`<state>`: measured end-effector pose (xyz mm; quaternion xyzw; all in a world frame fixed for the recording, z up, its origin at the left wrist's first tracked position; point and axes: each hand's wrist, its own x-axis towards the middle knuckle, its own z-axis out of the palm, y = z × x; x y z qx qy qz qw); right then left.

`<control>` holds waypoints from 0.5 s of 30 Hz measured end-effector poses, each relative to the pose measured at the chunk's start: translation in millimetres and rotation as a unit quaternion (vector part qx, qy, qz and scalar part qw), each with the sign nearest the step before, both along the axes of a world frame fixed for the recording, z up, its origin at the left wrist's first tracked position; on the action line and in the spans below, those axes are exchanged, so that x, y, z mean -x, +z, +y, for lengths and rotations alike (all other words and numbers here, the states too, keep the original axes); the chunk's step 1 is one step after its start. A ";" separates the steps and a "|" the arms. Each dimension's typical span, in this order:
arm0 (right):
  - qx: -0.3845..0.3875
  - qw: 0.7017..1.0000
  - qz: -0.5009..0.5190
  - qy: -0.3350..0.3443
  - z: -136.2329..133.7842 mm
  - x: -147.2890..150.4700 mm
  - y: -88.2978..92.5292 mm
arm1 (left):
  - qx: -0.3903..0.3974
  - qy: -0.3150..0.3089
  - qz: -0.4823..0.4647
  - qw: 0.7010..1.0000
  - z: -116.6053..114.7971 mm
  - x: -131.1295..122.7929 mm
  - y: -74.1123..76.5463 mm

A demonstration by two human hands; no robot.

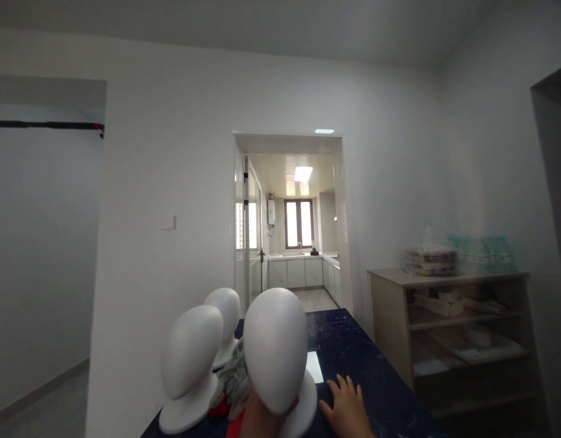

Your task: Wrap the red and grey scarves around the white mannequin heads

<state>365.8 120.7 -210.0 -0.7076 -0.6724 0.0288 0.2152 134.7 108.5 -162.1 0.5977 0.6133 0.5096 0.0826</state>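
A white, faceless mannequin head (277,347) stands nearest me on a dark blue marbled table (353,337). My left hand (261,418) is closed around its neck, with the fingers partly hidden behind the head. My right hand (348,406) is spread open over the tabletop, right of the head's round base, with nothing in it. Two more white heads are to the left: a nearer head (189,353) and a farther head (224,310) partly behind it. Crumpled grey cloth (235,380) and some red cloth (220,407) lie between the heads.
A wooden shelf unit (390,304) stands to the right, carrying a wrapped stack (431,260) and a pack of greenish bottles (484,254). Beyond the table a doorway opens onto a kitchen with white cabinets (295,272). Another opening is at the left.
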 end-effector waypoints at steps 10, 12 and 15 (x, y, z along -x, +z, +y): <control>0.015 1.000 -0.026 -0.001 10.5 -0.1 -3.6 | -0.048 -0.255 -0.135 0.956 90.3 -37.2 -16.8; 0.005 1.000 -0.024 -0.003 10.7 -0.2 -4.6 | -0.021 -0.284 -0.150 0.947 92.3 -33.1 -31.8; -0.005 1.000 -0.022 -0.005 10.4 -1.2 -5.6 | -0.003 -0.311 -0.145 0.939 89.4 -29.6 -42.9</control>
